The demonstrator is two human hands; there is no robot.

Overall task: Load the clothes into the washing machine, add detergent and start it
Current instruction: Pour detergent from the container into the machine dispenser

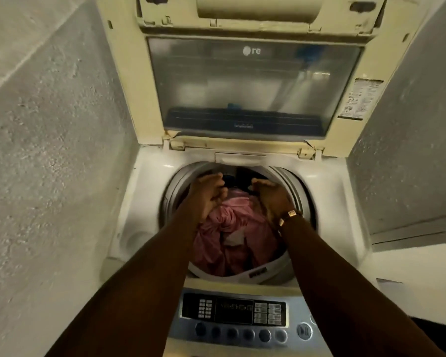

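A top-loading washing machine [327, 191] stands before me with its lid [245, 86] raised upright. Pink clothes [232, 228] fill the drum, with dark garments [240, 176] at the far side. My left hand [207, 194] hovers over the left part of the pile, fingers loosely curled and holding nothing. My right hand [271, 195], a watch on its wrist, is spread above the right part of the pile, apart from the cloth. The control panel [233, 313] with buttons and a display lies at the near edge. No detergent is in view.
Rough grey walls [49, 150] close in on both sides of the machine. A white ledge [417, 266] sits at the right, beside the machine's top.
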